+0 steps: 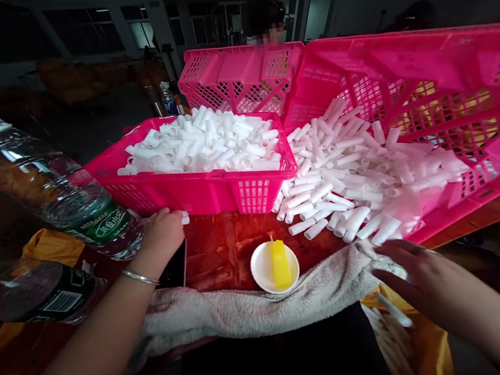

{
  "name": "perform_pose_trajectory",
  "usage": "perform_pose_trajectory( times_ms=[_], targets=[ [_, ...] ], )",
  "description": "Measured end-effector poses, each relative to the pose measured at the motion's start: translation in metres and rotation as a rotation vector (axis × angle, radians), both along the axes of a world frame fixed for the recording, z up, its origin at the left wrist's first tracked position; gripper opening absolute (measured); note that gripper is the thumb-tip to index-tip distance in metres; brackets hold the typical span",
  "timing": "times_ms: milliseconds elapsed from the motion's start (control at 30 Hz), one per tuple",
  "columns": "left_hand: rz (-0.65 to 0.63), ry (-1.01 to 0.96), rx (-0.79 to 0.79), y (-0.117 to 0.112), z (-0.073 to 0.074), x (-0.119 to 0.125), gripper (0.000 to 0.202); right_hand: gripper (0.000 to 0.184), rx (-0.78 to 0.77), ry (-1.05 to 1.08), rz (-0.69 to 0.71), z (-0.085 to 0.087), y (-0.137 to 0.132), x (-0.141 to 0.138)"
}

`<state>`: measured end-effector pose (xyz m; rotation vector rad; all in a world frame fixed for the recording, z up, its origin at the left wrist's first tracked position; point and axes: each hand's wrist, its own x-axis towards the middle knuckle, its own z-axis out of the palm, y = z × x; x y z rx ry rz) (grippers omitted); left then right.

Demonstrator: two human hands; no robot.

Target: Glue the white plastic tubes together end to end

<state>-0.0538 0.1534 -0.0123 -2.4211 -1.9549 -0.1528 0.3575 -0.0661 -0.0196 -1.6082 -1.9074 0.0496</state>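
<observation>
My left hand (164, 232) is closed beside the front of a full pink basket (186, 197), and the end of a small white tube (185, 218) pokes out past its fingertips. Under that wrist lies a dark flat object (174, 268), perhaps a phone. At the table's front edge, my right hand (413, 270) has thumb and fingers apart over the end of a grey towel (249, 312). Below it, a white tube (394, 310) slants above more tubes in an orange-yellow cloth or bag. Between the hands, a white dish (262, 276) holds a yellow block (280, 264).
White tubes (345, 174) spill from a tipped pink basket (463, 182) onto the red table (216, 248). Another pink basket (239, 77) stands behind. Two large plastic bottles, one upright-leaning (89, 204) and one lower (36, 292), flank my left arm. A person (266, 20) is beyond the baskets.
</observation>
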Motion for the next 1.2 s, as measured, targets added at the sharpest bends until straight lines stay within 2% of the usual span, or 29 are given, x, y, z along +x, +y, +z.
perform_pose_trajectory(
  times_ms=[100,167,233,333,400,500,533,600,667,700,800,867,967,1033,1100,1133,1200],
  targets=[
    [-0.068,0.02,-0.049,0.022,-0.005,-0.005,0.016,0.023,-0.163,-0.29,0.042,-0.006,0.055,-0.029],
    [-0.101,0.041,-0.054,0.018,-0.003,0.001,0.011,0.025,-0.232,-0.456,0.046,-0.009,0.087,-0.043],
    [-0.139,0.038,-0.025,0.003,0.001,0.009,0.012,0.021,-0.268,-0.54,0.084,-0.012,0.103,-0.049],
    [-0.207,-0.156,-0.008,-0.035,0.005,0.023,0.019,0.013,-0.257,-0.437,0.14,-0.013,0.097,-0.046],
    [-0.28,-0.369,-0.087,-0.065,0.002,0.03,0.024,0.008,-0.18,-0.158,0.154,-0.013,0.08,-0.045],
    [-0.398,-0.56,-0.157,-0.103,-0.01,0.041,0.025,0.003,-0.096,0.312,0.249,-0.015,0.057,-0.052],
    [-0.414,-0.589,-0.155,-0.113,-0.014,0.045,0.023,0.003,-0.116,0.394,0.303,-0.017,0.054,-0.057],
    [-0.415,-0.626,-0.141,-0.125,-0.024,0.053,0.017,0.012,-0.177,0.422,0.377,-0.023,0.054,-0.067],
    [-0.431,-0.655,-0.144,-0.129,-0.033,0.063,0.014,0.024,-0.173,0.354,0.385,-0.031,0.061,-0.076],
    [-0.445,-0.672,-0.144,-0.13,-0.037,0.068,0.02,0.028,-0.14,0.311,0.375,-0.035,0.066,-0.08],
    [-0.463,-0.688,-0.148,-0.127,-0.049,0.081,0.069,0.027,-0.026,0.206,0.381,-0.046,0.078,-0.084],
    [-0.442,-0.671,-0.161,-0.126,-0.054,0.087,0.089,0.025,0.025,0.181,0.415,-0.05,0.081,-0.083],
    [-0.41,-0.666,-0.188,-0.125,-0.056,0.091,0.093,0.02,-0.026,0.26,0.476,-0.05,0.08,-0.078],
    [-0.39,-0.667,-0.205,-0.125,-0.057,0.092,0.09,0.018,-0.17,0.394,0.466,-0.049,0.077,-0.077],
    [-0.373,-0.666,-0.217,-0.125,-0.058,0.091,0.089,0.02,-0.306,0.513,0.394,-0.049,0.074,-0.077],
    [-0.369,-0.668,-0.219,-0.124,-0.058,0.091,0.088,0.021,-0.329,0.534,0.356,-0.05,0.073,-0.077],
    [-0.375,-0.677,-0.215,-0.124,-0.059,0.091,0.088,0.019,-0.273,0.481,0.331,-0.051,0.069,-0.077]
  ],
)
